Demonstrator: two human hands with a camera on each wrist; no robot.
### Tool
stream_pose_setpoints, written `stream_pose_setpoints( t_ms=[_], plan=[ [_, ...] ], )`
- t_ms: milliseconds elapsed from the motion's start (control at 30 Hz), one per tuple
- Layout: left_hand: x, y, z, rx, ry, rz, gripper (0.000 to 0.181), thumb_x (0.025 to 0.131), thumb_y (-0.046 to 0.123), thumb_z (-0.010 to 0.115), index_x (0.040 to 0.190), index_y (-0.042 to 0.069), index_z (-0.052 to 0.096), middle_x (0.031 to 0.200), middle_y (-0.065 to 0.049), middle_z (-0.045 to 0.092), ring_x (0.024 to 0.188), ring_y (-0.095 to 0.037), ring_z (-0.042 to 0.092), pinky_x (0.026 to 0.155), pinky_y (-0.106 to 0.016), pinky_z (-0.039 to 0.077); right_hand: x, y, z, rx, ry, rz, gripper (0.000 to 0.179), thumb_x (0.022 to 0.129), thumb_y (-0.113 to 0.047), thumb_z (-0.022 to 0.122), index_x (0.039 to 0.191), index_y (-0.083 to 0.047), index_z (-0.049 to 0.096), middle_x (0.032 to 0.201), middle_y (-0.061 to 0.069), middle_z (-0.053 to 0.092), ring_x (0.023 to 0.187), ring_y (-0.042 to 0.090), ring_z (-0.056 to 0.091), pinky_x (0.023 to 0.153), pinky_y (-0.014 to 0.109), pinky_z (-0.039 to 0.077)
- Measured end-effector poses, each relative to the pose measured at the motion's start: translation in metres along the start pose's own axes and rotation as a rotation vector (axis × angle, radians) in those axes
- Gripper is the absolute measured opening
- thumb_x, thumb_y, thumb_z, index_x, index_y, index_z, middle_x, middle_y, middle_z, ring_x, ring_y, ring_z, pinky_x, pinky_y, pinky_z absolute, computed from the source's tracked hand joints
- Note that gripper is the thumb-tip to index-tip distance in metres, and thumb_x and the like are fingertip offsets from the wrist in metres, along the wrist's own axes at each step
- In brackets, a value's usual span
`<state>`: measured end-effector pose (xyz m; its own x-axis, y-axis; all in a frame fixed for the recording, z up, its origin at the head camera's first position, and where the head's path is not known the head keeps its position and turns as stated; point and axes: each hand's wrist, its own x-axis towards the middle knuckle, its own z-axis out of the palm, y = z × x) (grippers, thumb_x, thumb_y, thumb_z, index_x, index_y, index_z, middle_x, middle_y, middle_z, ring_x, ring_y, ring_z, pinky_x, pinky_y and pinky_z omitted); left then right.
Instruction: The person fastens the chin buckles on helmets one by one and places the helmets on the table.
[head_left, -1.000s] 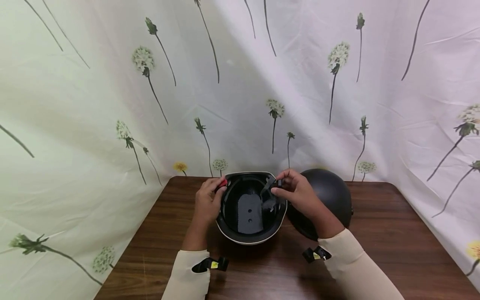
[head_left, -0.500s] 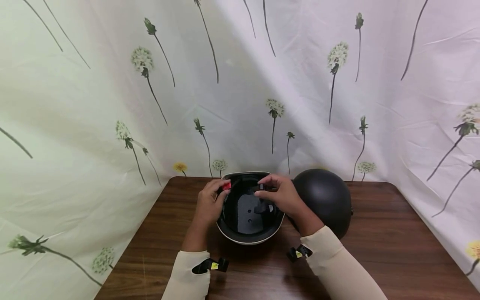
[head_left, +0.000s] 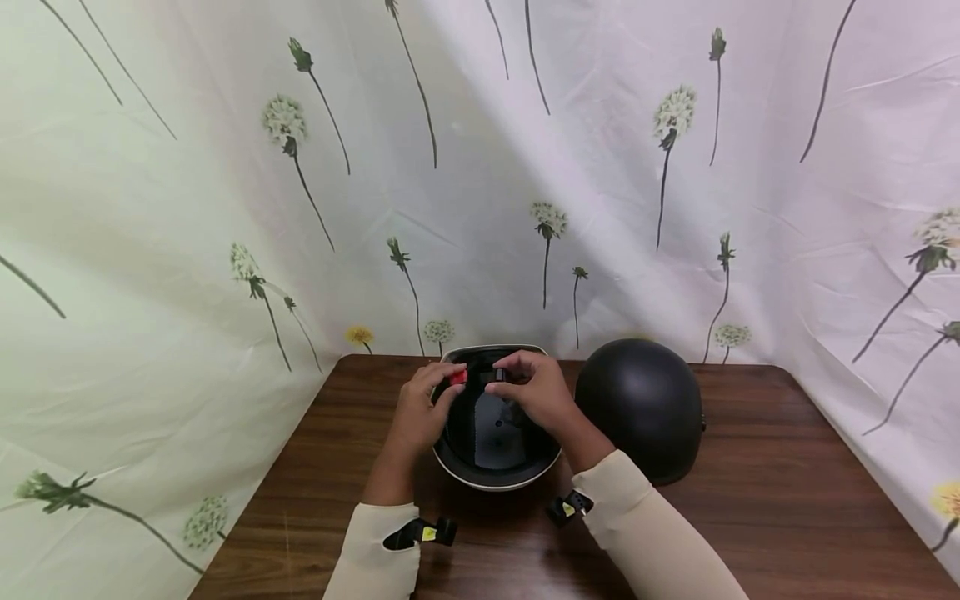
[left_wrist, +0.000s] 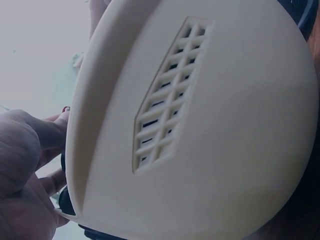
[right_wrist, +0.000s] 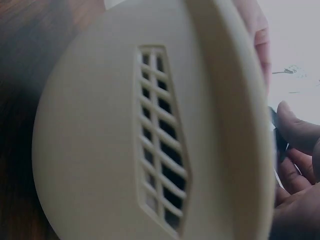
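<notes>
A cream helmet (head_left: 498,472) lies upside down on the table, its black lining facing up. Over its opening, my left hand (head_left: 418,408) pinches a red buckle half (head_left: 458,377) between thumb and fingers. Just across from it, my right hand (head_left: 542,395) pinches a black buckle half (head_left: 500,375). A small gap separates the two halves. Both wrist views are mostly filled by the helmet's cream shell (left_wrist: 240,130) with its slotted vent; in the right wrist view, the thumb and fingers hold a dark piece (right_wrist: 281,144) beyond the rim.
A black helmet (head_left: 637,408) sits dome up, close to the right of the cream one. Both stand on a dark wooden table (head_left: 765,483), with a flower-printed curtain (head_left: 480,208) hanging right behind its far edge.
My right hand has moved left from the helmet's right rim, bringing the black buckle half near the red one. My left hand has shifted slightly inward, still pinching the red half.
</notes>
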<state>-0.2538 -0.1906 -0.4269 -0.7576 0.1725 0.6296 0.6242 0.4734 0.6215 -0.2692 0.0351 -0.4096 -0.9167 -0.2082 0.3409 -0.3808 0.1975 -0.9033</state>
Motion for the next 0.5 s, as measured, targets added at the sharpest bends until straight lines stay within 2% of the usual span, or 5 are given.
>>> stream_pose_setpoints(
  t_ms=[200, 500],
  plan=[
    [0.0006, -0.0011, 0.0009, 0.001, -0.004, 0.026, 0.027, 0.097, 0.003, 0.073, 0.124, -0.001, 0.075, 0.126, -0.016, 0.073, 0.125, -0.038, 0.062, 0.109, -0.056, 0.048, 0.0022, -0.0002, 0.0058, -0.023, -0.019, -0.024, 0.031, 0.086, -0.012, 0.089, 0.113, -0.003, 0.078, 0.093, 0.005, 0.076, 0.076, 0.017, 0.068, 0.067, 0.03, 0.058],
    [0.0003, 0.0006, 0.0024, 0.015, -0.035, 0.033, 0.028, 0.095, 0.002, 0.076, 0.123, 0.001, 0.076, 0.124, -0.013, 0.074, 0.119, -0.033, 0.065, 0.106, -0.054, 0.05, 0.0035, 0.0001, 0.0112, -0.086, -0.042, -0.016, 0.028, 0.085, -0.015, 0.09, 0.11, -0.008, 0.08, 0.092, 0.002, 0.076, 0.078, 0.014, 0.067, 0.066, 0.029, 0.056]
  ],
)
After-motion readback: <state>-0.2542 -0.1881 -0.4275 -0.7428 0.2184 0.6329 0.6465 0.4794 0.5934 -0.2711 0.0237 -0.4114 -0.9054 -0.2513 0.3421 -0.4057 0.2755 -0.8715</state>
